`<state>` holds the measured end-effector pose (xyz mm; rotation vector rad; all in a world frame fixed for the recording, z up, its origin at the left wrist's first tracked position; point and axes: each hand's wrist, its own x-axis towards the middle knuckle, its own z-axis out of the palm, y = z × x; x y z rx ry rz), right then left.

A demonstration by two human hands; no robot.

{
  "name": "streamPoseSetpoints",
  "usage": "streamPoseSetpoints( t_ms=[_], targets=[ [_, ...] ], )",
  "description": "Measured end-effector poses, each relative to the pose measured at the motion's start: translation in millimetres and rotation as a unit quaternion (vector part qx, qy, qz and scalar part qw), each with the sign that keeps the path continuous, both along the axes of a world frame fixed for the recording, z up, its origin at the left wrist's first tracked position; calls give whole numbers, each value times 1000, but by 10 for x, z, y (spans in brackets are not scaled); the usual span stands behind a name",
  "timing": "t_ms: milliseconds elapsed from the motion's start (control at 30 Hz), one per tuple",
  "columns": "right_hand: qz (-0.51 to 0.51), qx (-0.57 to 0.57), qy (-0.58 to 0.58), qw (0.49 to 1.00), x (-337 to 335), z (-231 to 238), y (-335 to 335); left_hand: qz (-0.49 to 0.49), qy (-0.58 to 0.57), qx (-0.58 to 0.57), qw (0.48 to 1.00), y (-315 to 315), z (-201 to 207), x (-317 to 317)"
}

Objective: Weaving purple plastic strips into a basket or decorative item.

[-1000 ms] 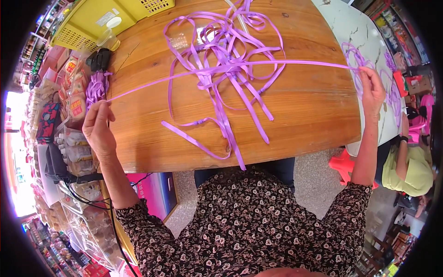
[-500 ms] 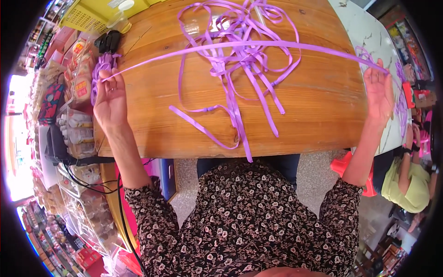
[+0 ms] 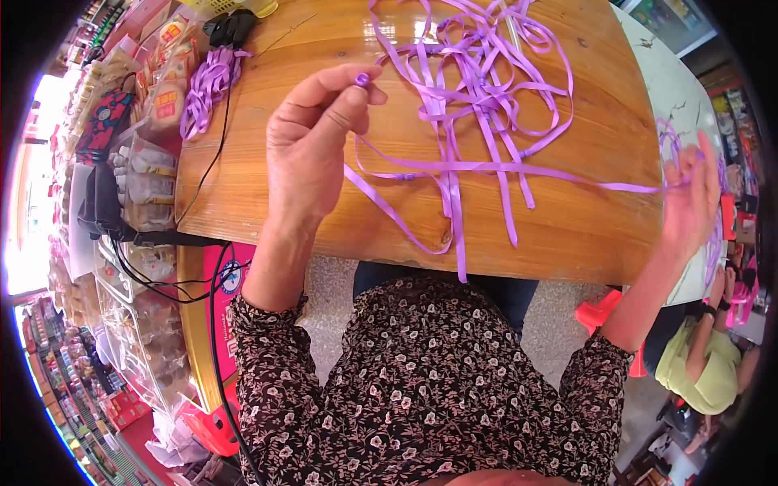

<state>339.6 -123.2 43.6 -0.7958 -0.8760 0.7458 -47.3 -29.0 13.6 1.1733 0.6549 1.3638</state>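
Note:
My left hand (image 3: pixel 312 158) is raised over the left half of the wooden table, thumb and forefinger pinching a small purple curl (image 3: pixel 362 79) that looks like an end of ribbon. Over by the table's right edge, my right hand (image 3: pixel 687 202) pinches a purple ribbon (image 3: pixel 559 172). This flat strip runs loosely leftward from the right hand toward the left one, across other ribbons; part of its course is hidden behind my left hand. A tangled heap of purple ribbons (image 3: pixel 478 97), with small darker purple pieces on some strips, lies between the hands and beyond them.
A purple ribbon bundle (image 3: pixel 209 89) and a black object (image 3: pixel 229 29) lie at the table's far left, beside packaged goods (image 3: pixel 150 174). More ribbons lie on a white marbled surface (image 3: pixel 664 73) at right. A person in a yellow-green top (image 3: pixel 703 364) is nearby.
The ribbon stretched taut between my hands has slackened and dropped. My left hand has moved inward to the right, curling its fingers. My right hand stays far right, slightly lower.

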Motion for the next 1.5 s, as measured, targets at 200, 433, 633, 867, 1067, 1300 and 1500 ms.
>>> streamPoseSetpoints(
  t_ms=[200, 433, 633, 867, 1067, 1300, 1500],
  targets=[
    [36, 1, -278, 960, -1031, 44, 145, -64, 5, -21, 998, -157, 4, 162],
    [177, 40, -245, 952, -1443, -31, 313, -106, -24, -54, 993, -336, 57, 335],
    [132, 65, -326, 934, -1463, -26, 300, -162, -18, -45, 986, -359, 69, 450],
    [109, 37, -339, 934, -1478, -44, 262, -139, -21, -11, 990, -421, 88, 570],
    [92, 56, -352, 930, -1458, -73, 259, -153, -39, -34, 987, -411, 65, 602],
    [63, 110, -454, 882, -1422, -12, 224, -153, -78, -42, 984, -429, 46, 665],
    [51, 103, -441, 890, -1475, -13, 209, -143, -68, -28, 987, -431, 25, 644]
  ],
)
